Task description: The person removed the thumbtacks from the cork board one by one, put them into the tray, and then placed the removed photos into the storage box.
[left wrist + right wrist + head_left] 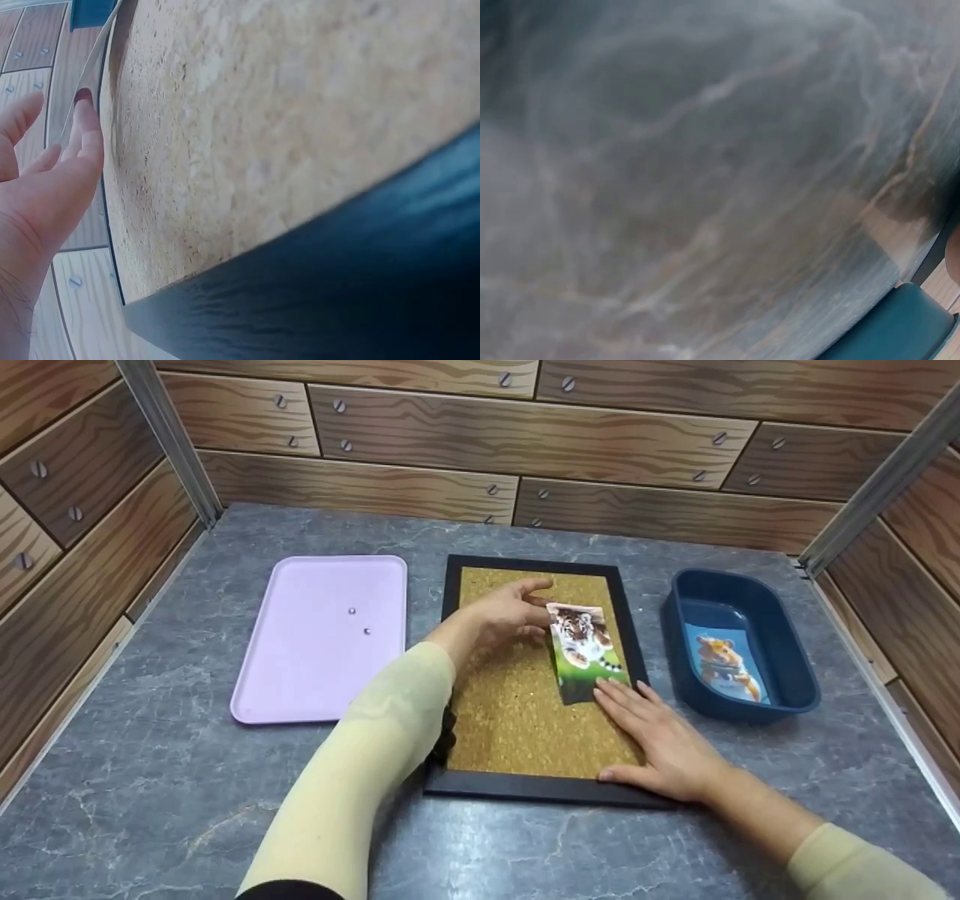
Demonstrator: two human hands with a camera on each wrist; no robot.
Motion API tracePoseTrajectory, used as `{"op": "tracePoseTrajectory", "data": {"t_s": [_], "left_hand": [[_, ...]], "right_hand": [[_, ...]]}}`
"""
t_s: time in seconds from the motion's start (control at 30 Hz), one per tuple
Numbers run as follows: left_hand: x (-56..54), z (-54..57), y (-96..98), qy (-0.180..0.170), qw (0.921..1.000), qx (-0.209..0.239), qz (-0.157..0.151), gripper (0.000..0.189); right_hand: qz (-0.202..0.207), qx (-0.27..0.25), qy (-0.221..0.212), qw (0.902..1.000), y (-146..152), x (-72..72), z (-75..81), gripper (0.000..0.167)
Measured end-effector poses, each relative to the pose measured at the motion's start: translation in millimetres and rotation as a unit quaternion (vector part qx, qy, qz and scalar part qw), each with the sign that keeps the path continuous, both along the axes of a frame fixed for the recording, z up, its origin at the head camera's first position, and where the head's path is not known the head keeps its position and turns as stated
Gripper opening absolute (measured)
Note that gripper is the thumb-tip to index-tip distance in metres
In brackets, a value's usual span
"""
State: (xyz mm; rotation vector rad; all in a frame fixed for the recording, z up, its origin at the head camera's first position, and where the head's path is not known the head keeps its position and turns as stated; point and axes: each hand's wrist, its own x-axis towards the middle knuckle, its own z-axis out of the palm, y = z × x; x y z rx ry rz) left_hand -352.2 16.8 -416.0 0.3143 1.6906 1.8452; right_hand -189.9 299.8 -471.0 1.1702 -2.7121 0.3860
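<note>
A tiger photo (pixel 581 641) lies over the right half of a black-framed cork board (pixel 510 720). My left hand (pixel 502 615) reaches across the cork to the photo's left edge, with fingers loosely extended. One fingertip (pixel 85 101) touches the thin sheet, which stands up from the cork along that edge in the left wrist view. My right hand (pixel 667 746) is spread flat, its fingertips resting on the photo's lower right corner and its thumb by the board's lower frame. In the right wrist view, mostly grey tabletop shows.
Left of the board is a lilac tray (pixel 315 645) with two small shiny round pieces (pixel 352 611) on it. A dark blue bin (pixel 802 679) stands to the right and holds a hamster photo (pixel 724 664). Wood-patterned walls (pixel 420 427) enclose the grey marbled table (pixel 187 765).
</note>
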Motion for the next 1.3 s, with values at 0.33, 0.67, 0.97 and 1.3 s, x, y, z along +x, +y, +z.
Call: {"op": "tracePoseTrajectory", "data": {"t_s": [0.33, 0.67, 0.97, 1.3], "left_hand": [[10.9, -1.7, -1.1, -0.019, 0.9995, 0.009, -0.023, 0.076], [28.9, -11.8, 8.7, 0.033, 0.9992, -0.019, -0.013, 0.062], [40.1, -14.6, 8.2, 0.113, 0.9913, -0.067, -0.014, 0.054], [43.3, -21.5, 9.3, 0.148, 0.9859, -0.079, 0.005, 0.049]], "right_hand": [[0.0, -0.003, -0.002, 1.0, -0.2, 0.5, 0.4, 0.104], [0.002, -0.008, 0.005, 1.0, 0.3, 0.2, -0.6, 0.103], [0.0, -0.006, -0.004, 1.0, 0.7, -0.1, 0.2, 0.104], [0.003, -0.005, -0.002, 1.0, 0.8, -0.4, 0.0, 0.104]]}}
